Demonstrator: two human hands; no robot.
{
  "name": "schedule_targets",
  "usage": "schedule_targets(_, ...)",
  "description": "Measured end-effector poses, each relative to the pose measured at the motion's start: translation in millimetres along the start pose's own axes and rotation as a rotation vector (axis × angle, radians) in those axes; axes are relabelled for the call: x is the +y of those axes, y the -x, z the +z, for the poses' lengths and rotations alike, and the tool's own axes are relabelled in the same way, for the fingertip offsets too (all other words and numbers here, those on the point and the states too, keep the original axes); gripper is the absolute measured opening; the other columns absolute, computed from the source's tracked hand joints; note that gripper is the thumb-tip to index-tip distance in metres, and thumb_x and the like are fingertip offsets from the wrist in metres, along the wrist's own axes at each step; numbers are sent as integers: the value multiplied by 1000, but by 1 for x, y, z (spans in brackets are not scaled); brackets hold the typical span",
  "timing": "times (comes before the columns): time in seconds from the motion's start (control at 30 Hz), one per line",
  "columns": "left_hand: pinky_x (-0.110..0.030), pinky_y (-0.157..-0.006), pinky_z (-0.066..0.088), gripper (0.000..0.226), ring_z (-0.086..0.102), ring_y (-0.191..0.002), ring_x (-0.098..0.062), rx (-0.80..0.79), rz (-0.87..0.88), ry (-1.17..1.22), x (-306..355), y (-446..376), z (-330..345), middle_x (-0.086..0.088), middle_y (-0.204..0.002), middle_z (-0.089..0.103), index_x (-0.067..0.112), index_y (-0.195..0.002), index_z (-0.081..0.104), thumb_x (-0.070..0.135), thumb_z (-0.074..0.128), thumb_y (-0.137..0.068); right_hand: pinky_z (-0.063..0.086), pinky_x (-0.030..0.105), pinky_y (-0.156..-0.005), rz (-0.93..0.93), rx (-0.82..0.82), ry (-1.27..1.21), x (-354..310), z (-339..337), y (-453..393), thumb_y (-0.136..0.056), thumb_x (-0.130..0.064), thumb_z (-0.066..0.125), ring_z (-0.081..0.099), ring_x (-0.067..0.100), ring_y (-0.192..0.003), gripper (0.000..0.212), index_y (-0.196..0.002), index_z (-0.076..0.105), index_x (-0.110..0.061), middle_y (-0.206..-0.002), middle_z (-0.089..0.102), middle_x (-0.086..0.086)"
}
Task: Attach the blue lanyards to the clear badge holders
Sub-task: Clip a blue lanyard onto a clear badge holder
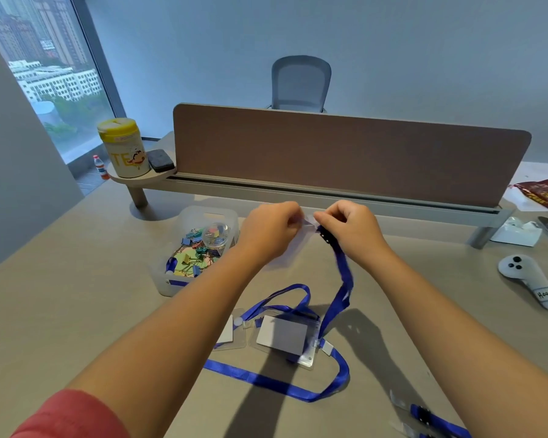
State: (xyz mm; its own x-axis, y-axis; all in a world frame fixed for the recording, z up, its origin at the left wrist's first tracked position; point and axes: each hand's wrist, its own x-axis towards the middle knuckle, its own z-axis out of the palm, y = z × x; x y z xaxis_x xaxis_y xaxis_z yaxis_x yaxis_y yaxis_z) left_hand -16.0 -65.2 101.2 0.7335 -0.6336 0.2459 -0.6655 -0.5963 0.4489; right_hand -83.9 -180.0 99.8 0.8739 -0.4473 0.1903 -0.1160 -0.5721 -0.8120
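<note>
The person holds both hands up over the middle of the desk [76, 295], close together. The left hand [271, 227] is pinched shut on a clear badge holder [290, 248], which is hard to see because it is see-through and partly behind the hand. The right hand [348, 230] is pinched shut on the clear strap end [310, 220] of a blue lanyard [344, 279]. The lanyard's black clasp [327, 238] sits just under the right fingers, and the blue ribbon hangs down to the desk. It looks like the person is pushing the strap end through the slot at the top of the holder. To do this well, the left hand should keep the holder flat and still, and the right hand should feed the strap straight in, not bent, then snap it shut. The hanging ribbon should stay loose so it does not tug. Near the front edge of the desk lies another badge holder [285, 338] with a blue lanyard [282, 385] that seems to be already on it. A third holder [230, 331] lies just beside it, on the left. A clear box [171, 279] of colored clips sits toward the left side of the desk.
</note>
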Motion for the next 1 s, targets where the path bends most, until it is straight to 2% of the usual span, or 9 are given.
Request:
schedule_targets(0.1,-28,-85,48,32,60,-103,-24,88,55,-75,1,4,-3,-11,-117,65,13,-124,50,20,43,-94,47,24,-65,119,-66,-129,-1,2,0,-89,-16,54,56,18,-72,10,-83,54,-9,-78,59,6)
schedule_targets(0.2,-27,-86,48,35,59,-105,-24,99,121,-128,-1,7,-4,-11,-119,64,14,-129,45,18,40,-95,45,19,-60,217,-176,-248,-1,5,3,-90,-23,53,51,11,-63,17,-83,57,-8,-71,56,2)
schedule_targets(0.33,-27,-90,46,38,58,-110,-23,72,156,-140,-4,10,-2,-11,-124,61,12,-132,43,17,42,-94,46,25,-73,239,-254,-326,4,12,4,-88,-22,55,55,16,-78,18,-71,53,-15,-79,59,2)
schedule_targets(0.4,-27,-89,46,37,59,-108,-24,72,153,-130,-7,12,1,-11,-122,62,11,-131,44,17,42,-94,48,28,-77,285,-295,-441,8,16,6,-88,-19,55,60,18,-81,16,-73,53,-16,-83,63,4)
schedule_targets(0.6,-31,-87,48,36,63,-100,-29,82,132,-103,-15,24,13,-17,-111,68,7,-127,49,15,48,-92,49,24,-67,364,-385,-589,21,29,18,-90,-15,51,53,15,-63,16,-76,56,-13,-69,54,2)
schedule_targets(0.7,-36,-83,49,35,63,-99,-32,97,121,-90,-18,32,21,-19,-108,68,6,-125,51,13,50,-90,49,21,-57,398,-380,-687,26,32,21,-91,-10,48,51,14,-55,19,-74,55,-10,-68,54,4)
schedule_targets(0.8,-36,-80,51,35,64,-99,-31,84,105,-128,-27,38,31,-17,-113,67,7,-122,54,14,54,-88,36,14,-40,368,-326,-606,33,37,23,-91,-14,49,39,9,-47,18,-75,57,-11,-63,50,2)
schedule_targets(0.93,-35,-61,56,29,69,-74,-37,106,210,-196,-40,43,44,-22,-93,73,0,-100,66,6,68,-72,31,14,-43,303,-196,-427,44,51,24,-90,-20,52,33,9,-50,26,-92,65,2,-57,40,1)
schedule_targets(1.0,-36,-55,56,26,69,-67,-38,120,234,-210,-46,48,49,-23,-88,73,-2,-94,68,4,69,-68,33,14,-46,265,-151,-399,46,59,28,-89,-19,53,34,9,-52,20,-80,63,-4,-57,40,0)
